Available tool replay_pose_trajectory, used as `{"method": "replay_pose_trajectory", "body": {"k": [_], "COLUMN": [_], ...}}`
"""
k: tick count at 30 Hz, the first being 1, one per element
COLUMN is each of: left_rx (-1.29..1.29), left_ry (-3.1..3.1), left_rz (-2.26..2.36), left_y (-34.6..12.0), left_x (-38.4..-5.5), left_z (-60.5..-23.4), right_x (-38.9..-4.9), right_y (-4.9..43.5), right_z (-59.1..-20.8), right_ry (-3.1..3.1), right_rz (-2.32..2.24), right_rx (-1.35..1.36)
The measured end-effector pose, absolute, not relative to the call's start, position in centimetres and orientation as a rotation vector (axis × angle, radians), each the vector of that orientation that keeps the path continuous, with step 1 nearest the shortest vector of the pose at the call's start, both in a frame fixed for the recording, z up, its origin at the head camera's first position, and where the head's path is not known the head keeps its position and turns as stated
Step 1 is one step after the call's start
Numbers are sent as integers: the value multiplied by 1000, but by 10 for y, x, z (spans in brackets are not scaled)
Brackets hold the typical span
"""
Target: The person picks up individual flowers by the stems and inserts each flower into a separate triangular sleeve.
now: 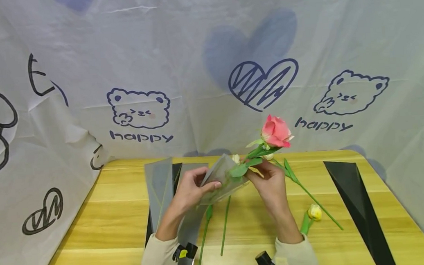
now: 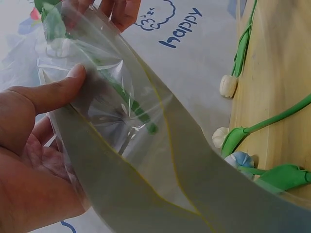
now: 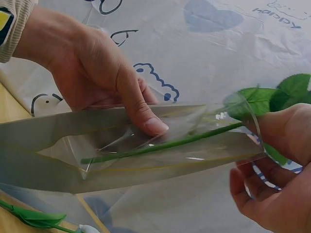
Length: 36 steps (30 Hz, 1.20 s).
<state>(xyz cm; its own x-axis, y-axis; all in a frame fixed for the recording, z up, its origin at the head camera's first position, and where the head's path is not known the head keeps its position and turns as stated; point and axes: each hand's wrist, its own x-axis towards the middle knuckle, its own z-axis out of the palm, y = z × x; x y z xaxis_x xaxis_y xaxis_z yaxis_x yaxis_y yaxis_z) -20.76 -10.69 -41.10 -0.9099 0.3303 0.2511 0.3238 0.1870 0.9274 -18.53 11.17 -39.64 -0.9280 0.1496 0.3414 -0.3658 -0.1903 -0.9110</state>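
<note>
Rose (image 1: 276, 132) in pink stands, in the head view, between 1 and 2 o'clock of the hands, head out of a clear-and-grey sleeve (image 1: 219, 179). The left hand (image 1: 191, 187) pinches the sleeve; the right hand (image 1: 271, 181) pinches near its mouth, by the leaves (image 1: 239, 170). Grey wrappers (image 1: 160, 181) lie at 9 o'clock, part-hidden by the left arm (image 1: 158, 255); a yellow tulip (image 1: 315, 212) at 4, a black wrapper (image 1: 361, 204) past 3. The backdrop (image 1: 191, 47) reads "happy" at 10 and 2.

Left wrist view: the left thumb presses the sleeve, the green stem (image 2: 129, 99) inside. White tulips (image 2: 228, 86) and a blue-and-white tulip (image 2: 240, 159) lie from 2 to 4 o'clock; "happy" at 1.

Right wrist view: the right hand, at 4 o'clock, blocks sight of the stem at the sleeve's mouth; whether its curled fingers grip stem, sleeve or both, I cannot tell. "Happy" shows faintly at 2.
</note>
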Motion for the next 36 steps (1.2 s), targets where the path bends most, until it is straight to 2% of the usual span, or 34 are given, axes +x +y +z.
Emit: {"method": "replay_pose_trajectory", "body": {"k": [8, 22, 31, 36], "left_rx": [648, 659, 808, 807], "left_ry": [2417, 2387, 2364, 2453], "left_rz": [1875, 1843, 1627, 1588], "left_y": [-106, -102, -110, -108], "left_x": [-205, -207, -208, -206], "left_z": [-413, -415, -418, -416], "right_x": [-183, -183, -186, -184], "right_y": [114, 122, 130, 134], "right_z": [-399, -400, -396, -394], "right_ry": [-1922, -2145, -2010, -1923], "right_rz": [2142, 2116, 2112, 2150], "right_rx": [318, 250, 38, 0]}}
